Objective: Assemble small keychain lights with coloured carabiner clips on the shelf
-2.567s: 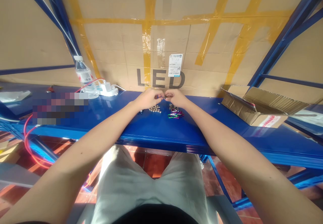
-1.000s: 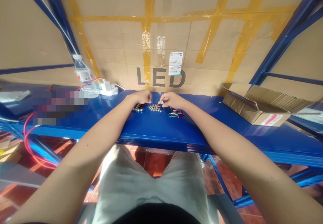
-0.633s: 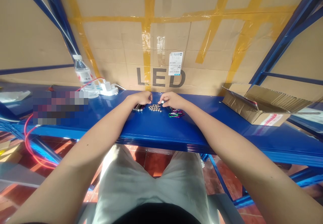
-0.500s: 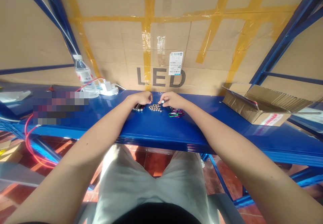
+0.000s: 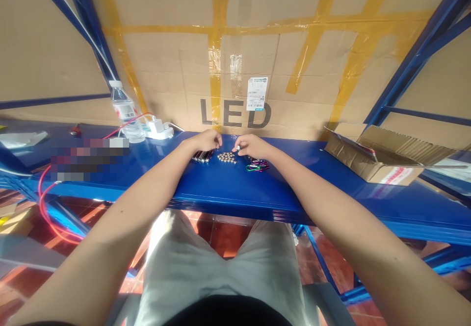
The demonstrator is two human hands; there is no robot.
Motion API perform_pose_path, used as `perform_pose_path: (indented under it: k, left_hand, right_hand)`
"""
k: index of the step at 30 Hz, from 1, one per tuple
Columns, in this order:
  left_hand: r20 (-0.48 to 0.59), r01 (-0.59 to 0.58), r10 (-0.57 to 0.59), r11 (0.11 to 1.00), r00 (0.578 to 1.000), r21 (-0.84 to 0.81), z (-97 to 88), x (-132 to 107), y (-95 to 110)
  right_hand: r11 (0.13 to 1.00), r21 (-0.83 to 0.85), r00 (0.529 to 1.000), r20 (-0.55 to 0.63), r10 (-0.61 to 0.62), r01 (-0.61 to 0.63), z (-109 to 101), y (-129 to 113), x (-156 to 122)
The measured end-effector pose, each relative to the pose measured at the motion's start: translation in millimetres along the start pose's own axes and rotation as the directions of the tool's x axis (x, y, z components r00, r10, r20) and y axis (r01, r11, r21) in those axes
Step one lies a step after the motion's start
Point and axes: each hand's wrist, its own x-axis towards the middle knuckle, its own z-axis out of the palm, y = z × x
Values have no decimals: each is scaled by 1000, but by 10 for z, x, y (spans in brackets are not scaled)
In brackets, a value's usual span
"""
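Note:
On the blue tabletop (image 5: 235, 188), a cluster of small shiny metal balls (image 5: 227, 158) lies between my hands. My left hand (image 5: 206, 140) hovers behind a row of dark, silver-tipped sticks (image 5: 202, 157). Its fingertips are pinched together, and whatever they hold is too small to make out. Between the thumb and fingers of my right hand (image 5: 252, 145) is a small round silver piece (image 5: 238, 148). Just in front of that hand sits a small bundle of coloured cords (image 5: 258, 164), with green and purple showing.
A tall cardboard box marked LED (image 5: 294, 61) stands along the back. An open cardboard carton (image 5: 375, 162) is on the right. At the left are a water bottle (image 5: 127, 112), a white plug and power strip (image 5: 159, 129), a red cable (image 5: 40, 193) and a blurred-out patch.
My left hand has shifted slightly left and up, so more of the silver-tipped sticks shows. My right hand has barely moved and still pinches the round silver piece.

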Motion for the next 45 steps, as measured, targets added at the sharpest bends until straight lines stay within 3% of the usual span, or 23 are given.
perform_pose_path:
  k: [3, 9, 16, 19, 23, 30, 37, 45]
  left_hand:
    - [-96, 40, -38, 999, 995, 17, -18, -25, -55]
    - [39, 41, -44, 998, 998, 54, -6, -13, -57]
    - [13, 7, -7, 1000, 1000, 14, 40, -111, 111]
    - [-127, -69, 58, 994, 990, -81, 92, -154, 260]
    - [-308, -255, 221, 964, 925, -74, 140, -148, 487]
    - [-263, -374, 387, 922, 884, 101, 149, -173, 625]
    - [-215, -329, 332, 943, 919, 48, 131, -197, 630]
    - [-291, -312, 293, 950, 911, -19, 159, -174, 585]
  right_hand:
    - [1000, 0, 1000, -3, 6, -6, 7, -9, 2]
    - [1000, 10, 1000, -4, 25, -24, 17, -23, 4]
    - [1000, 9, 1000, 0, -11, 11, 1, 22, 10]
    - [999, -21, 999, -21, -36, 35, -12, 53, 14]
    - [998, -56, 997, -75, -35, 31, -26, 85, 26]
    - [994, -87, 992, -94, -79, 70, -28, 68, 26]
    - [996, -72, 993, -105, -62, 54, -29, 74, 31]
    - [997, 71, 995, -104, -7, 14, -27, 54, 47]
